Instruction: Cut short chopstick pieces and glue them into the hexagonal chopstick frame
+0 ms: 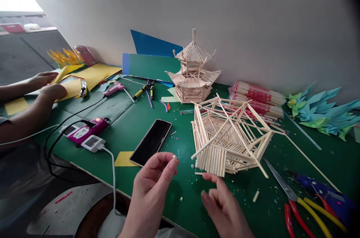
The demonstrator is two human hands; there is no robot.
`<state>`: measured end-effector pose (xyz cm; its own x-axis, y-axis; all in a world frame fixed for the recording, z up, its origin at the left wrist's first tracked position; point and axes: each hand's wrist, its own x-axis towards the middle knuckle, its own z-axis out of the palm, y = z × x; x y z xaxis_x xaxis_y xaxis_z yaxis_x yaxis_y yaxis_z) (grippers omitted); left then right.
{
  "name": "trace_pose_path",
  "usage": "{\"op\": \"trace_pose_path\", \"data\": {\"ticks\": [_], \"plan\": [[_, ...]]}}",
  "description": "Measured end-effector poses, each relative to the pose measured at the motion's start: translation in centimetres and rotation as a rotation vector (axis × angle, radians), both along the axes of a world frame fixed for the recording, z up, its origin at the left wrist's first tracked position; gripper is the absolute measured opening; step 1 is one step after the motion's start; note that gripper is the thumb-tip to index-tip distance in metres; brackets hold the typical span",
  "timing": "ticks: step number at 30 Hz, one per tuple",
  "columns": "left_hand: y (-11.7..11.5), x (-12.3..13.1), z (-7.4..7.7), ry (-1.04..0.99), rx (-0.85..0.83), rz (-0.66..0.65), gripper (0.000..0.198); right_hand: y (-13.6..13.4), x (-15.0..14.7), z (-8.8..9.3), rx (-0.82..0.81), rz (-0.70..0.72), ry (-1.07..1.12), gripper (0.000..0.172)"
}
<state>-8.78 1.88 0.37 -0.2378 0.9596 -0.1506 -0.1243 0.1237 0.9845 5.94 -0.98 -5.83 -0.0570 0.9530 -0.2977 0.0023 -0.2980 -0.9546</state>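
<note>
My left hand (pixel 153 189) is closed in a pinch, with a small pale bit of wooden stick (pixel 174 157) between thumb and forefinger. My right hand (pixel 225 204) is at the front of the table, forefinger stretched out and thumb apart from it. A short stick piece (pixel 198 173) lies right at that forefinger's tip; whether they touch I cannot tell. Just beyond is a many-sided open frame of wooden sticks (pixel 209 159), with crossing bars on top and a slatted floor. A finished-looking stick pagoda (pixel 194 76) with two tiers of roofs stands behind it.
A black phone (pixel 152 142) lies left of my hands. Scissors (pixel 289 193), yellow-handled pliers (pixel 315 211) and a blue glue gun (pixel 320 189) are at right. Bundled sticks (pixel 255 97) lie behind. Cables cross from a purple power strip (pixel 87 131). Another person's hands (pixel 52 88) handle yellow paper at left.
</note>
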Motion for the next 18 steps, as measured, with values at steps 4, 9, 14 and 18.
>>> {"op": "trace_pose_path", "data": {"ticks": [4,9,14,18], "plan": [[-0.1,-0.1,-0.5,-0.044,-0.02,-0.002,0.006,1.7,-1.9,2.1,-0.066,-0.011,0.293,0.047],[-0.1,-0.3,-0.8,-0.054,-0.029,0.002,0.006,2.3,-3.2,1.9,-0.177,-0.051,0.681,0.038],[0.1,0.0,-0.3,-0.085,-0.076,0.016,0.008,2.2,-2.2,0.6,-0.175,-0.014,0.732,0.033],[0.6,0.7,0.2,-0.124,-0.182,0.004,0.011,1.0,1.5,-0.1,-0.17,0.014,0.76,0.04]]}}
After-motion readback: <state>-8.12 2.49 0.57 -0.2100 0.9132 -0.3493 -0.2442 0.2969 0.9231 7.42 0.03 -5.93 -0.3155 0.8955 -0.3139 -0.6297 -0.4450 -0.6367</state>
